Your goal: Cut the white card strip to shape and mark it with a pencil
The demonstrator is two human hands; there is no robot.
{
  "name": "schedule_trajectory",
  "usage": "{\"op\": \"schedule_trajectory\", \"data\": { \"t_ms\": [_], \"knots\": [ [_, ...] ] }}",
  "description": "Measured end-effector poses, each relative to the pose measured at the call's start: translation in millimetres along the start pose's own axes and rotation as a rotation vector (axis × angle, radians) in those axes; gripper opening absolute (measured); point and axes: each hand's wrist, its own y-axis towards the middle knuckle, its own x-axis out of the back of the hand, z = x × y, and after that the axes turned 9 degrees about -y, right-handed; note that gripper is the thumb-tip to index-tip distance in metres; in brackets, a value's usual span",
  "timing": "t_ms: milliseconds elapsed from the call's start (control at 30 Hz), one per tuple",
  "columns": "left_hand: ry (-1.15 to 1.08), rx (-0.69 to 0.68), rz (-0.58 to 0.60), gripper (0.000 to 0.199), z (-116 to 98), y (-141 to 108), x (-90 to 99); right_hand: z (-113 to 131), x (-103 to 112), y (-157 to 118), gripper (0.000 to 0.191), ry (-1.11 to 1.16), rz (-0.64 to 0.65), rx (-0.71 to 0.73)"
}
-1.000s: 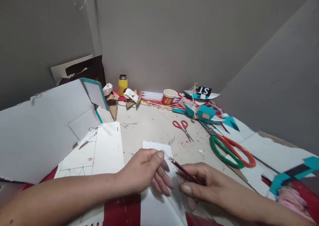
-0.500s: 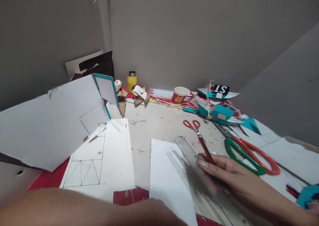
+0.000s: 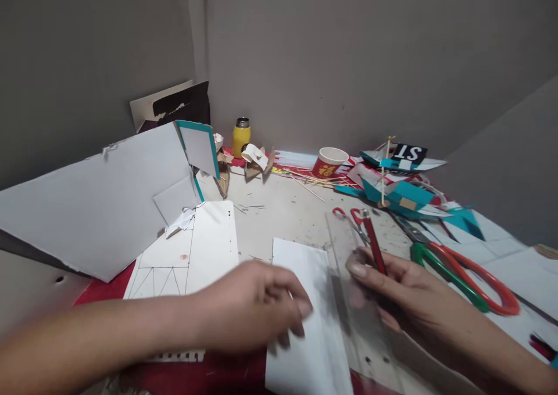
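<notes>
My right hand (image 3: 396,290) is closed around a red pencil (image 3: 375,245), whose silver end points up. A long clear ruler (image 3: 337,241), slanted over the table, is also in that hand, and parts of it are blurred. To the left, my left hand (image 3: 257,308) hovers above a blank white sheet (image 3: 300,255); its fingers are bent and slightly apart, with nothing visible in them. Behind the ruler lie small red-handled scissors (image 3: 358,215), partly covered. Beneath my left forearm is a paper (image 3: 213,232) with a drawn frame of lines and triangles.
A folded white board (image 3: 96,203) stands on the left. Along the back are a yellow bottle (image 3: 241,139), a red paper cup (image 3: 330,164), thin wooden sticks (image 3: 311,190) and teal paper boats (image 3: 405,196). Large scissors with green and orange handles (image 3: 483,282) lie on the right.
My left hand has risen into view over the blank sheet. The ruler has been lifted and turned more upright in my right hand, with the pencil. The view has shifted slightly.
</notes>
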Motion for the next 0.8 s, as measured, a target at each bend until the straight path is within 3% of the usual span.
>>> {"op": "schedule_trajectory", "data": {
  "t_ms": [100,267,500,667,800],
  "knots": [
    [0.001,-0.065,-0.150,0.015,-13.5,8.1,14.3,10.0,-0.9,4.2,0.045,0.104,-0.045,-0.019],
    [0.019,-0.058,-0.051,0.022,-19.5,5.0,16.8,33.0,-17.3,10.7,0.042,0.175,-0.011,0.081],
    [-0.150,0.074,0.016,0.010,15.0,3.7,1.8,37.8,-37.1,13.9,0.036,0.181,0.189,0.116],
    [-0.217,0.164,0.071,0.011,40.8,7.1,0.9,34.3,-35.4,15.2,0.041,0.152,0.112,0.051],
    [-0.235,0.229,0.064,0.006,42.7,9.1,-0.6,30.9,-34.6,20.1,0.053,0.107,0.072,-0.006]
  ]
}}
